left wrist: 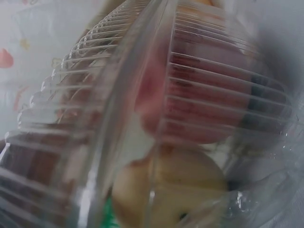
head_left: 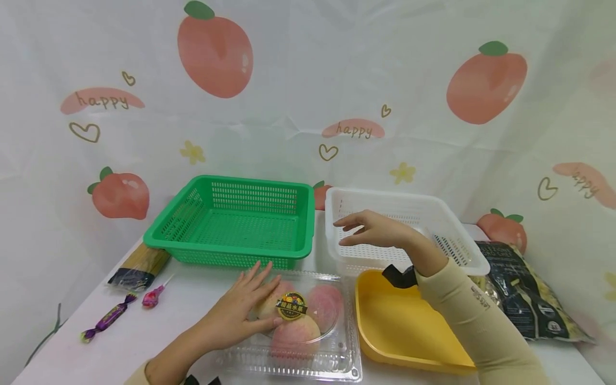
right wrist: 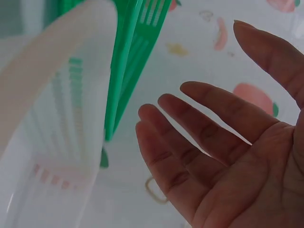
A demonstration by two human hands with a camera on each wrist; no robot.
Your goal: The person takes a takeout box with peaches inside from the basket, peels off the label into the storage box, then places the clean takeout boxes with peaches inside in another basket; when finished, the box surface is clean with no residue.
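A clear plastic clamshell box [head_left: 344,353] with peaches [head_left: 295,334] inside stands at the front of the table, a round black and gold label on its lid. My left hand [head_left: 243,310] rests on the left part of that lid, fingers spread and straight. Close up in the left wrist view are the box's ribbed wall [left wrist: 209,76] and a peach [left wrist: 171,185] behind it. Raised over the white basket [head_left: 457,230], my right hand [head_left: 372,229] holds nothing. Its fingers are loosely extended in the right wrist view, palm showing.
A green basket [head_left: 231,254] stands at the back left. Right of the box is a yellow tray [head_left: 404,331], with a dark bag [head_left: 520,289] beyond it. At the left lie a packet of noodle-like sticks [head_left: 141,267], a lollipop [head_left: 151,297] and a purple wrapped candy [head_left: 109,316].
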